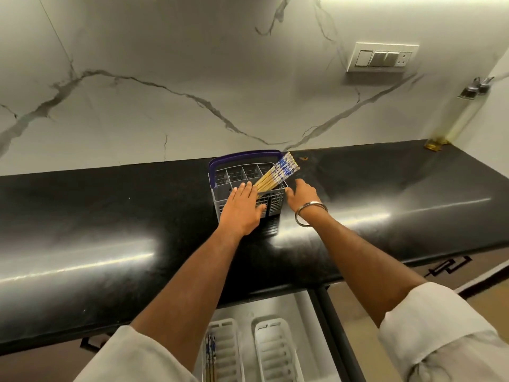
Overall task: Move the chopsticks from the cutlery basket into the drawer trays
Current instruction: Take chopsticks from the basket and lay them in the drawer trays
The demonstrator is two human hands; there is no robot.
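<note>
Grey slotted plastic cutlery basket with a dark purple handle (249,188) stands upright on the glossy black stone countertop (110,216), near the white grey-veined marble backsplash (165,92). A bundle of yellow bamboo chopsticks with blue-and-white patterned tops (275,173) sits in the basket's right-hand compartments, tilted so the patterned ends lean up and to the right, past the rim.

My left hand (243,208) lies flat against the basket's near face, fingers straight and together, fingertips reaching the rim just beside the lower ends of the chopsticks; it grips nothing. My right hand (301,195) is at the basket's near right corner, thumb touching or almost touching the wall, fingers loosely extended above the countertop; whether they make contact with the basket I cannot tell from this angle. It holds nothing. A plain silver metal bangle (309,213) rings the right wrist. Both forearms are bare, with pale rolled sleeves (440,326) at the elbows.

Below the counter edge an open drawer (305,312) shows two white ribbed plastic trays side by side. The left tray (228,351) holds a few chopsticks of the same pattern (210,354) along its left side. The right tray (275,351) is next to it.

On the backsplash, a white switch plate (382,57). At the far right corner, a tall clear bottle of yellow liquid (454,117).
</note>
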